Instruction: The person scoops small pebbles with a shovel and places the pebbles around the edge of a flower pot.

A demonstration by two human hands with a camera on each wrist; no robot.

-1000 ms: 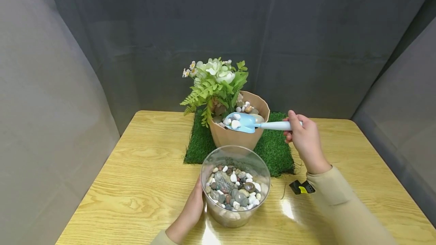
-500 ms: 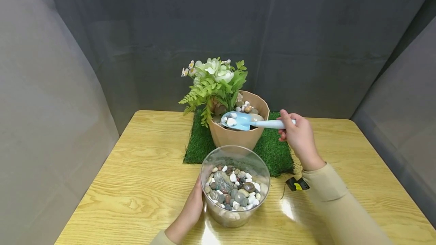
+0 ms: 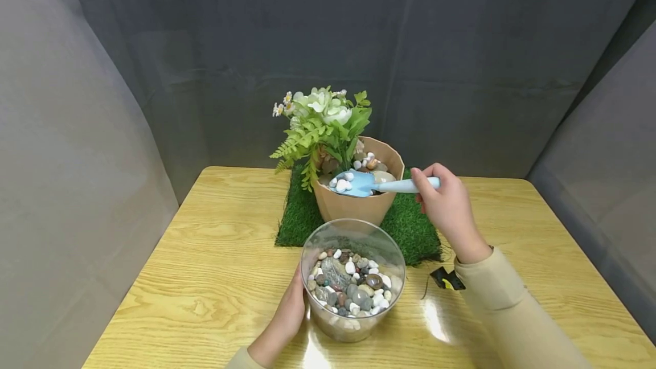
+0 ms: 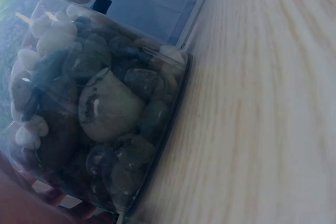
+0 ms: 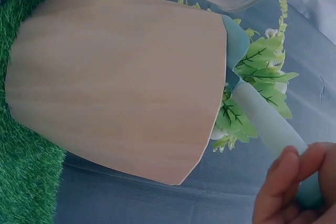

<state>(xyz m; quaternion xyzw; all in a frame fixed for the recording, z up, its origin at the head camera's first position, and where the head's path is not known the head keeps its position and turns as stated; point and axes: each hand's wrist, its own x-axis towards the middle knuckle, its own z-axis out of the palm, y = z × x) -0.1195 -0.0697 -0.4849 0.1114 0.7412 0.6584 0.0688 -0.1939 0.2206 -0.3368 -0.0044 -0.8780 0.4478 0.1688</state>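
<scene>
My right hand point(image 3: 448, 209) grips the pale handle of a light-blue hand trowel point(image 3: 363, 185). Several white pebbles point(image 3: 340, 182) lie on its blade, which overlaps the front rim of a tan flowerpot point(image 3: 353, 208). White flowers and green leaves point(image 3: 328, 124) stand in the pot's left side, with stones point(image 3: 383, 177) around them. Nearer to me, a clear round container point(image 3: 353, 326) holds mixed pebbles point(image 3: 359, 295). My left hand point(image 3: 288, 307) holds its left side, some fingers hidden behind the wall. The right wrist view shows fingers curled on the trowel handle point(image 5: 270, 114).
The flowerpot stands on a green artificial turf mat point(image 3: 302, 215). A small black item with a yellow patch point(image 3: 447, 279) shows beside the right cuff. The wooden table point(image 3: 205, 278) ends before grey curtains point(image 3: 256, 44) at the back and both sides.
My right hand has moved left with the trowel, carrying the pebbles further over the pot and closer to the plant. The left hand and clear container have stayed in place.
</scene>
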